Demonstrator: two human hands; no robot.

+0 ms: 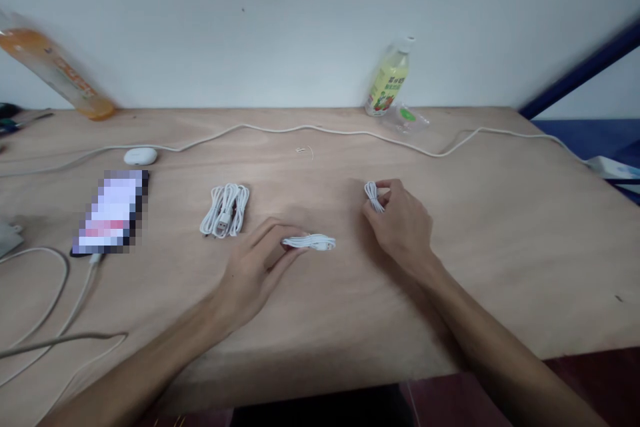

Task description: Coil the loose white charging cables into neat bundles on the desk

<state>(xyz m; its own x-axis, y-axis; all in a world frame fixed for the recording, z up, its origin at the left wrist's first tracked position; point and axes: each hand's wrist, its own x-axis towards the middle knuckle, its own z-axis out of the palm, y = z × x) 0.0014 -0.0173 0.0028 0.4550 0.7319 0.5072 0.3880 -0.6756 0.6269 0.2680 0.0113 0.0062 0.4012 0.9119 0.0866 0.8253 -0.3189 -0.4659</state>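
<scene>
On the wooden table (pixel 500 247), my left hand (pixel 255 267) grips one end of a small coiled white cable (pixel 313 241) that lies flat on the wood near the middle. My right hand (pixel 400 220) is closed around another small white cable bundle (pixel 373 195), whose loops stick out above the fingers. A third coiled white cable (pixel 226 210) with a USB plug lies untouched to the left of my left hand.
A phone (pixel 113 213) on a charging lead lies at the left, with a white oval case (pixel 141 156) behind it. A long white cord (pixel 300 130) runs across the back. A yellow drink bottle (pixel 389 77) stands by the wall; an orange bottle (pixel 55 67) leans at far left.
</scene>
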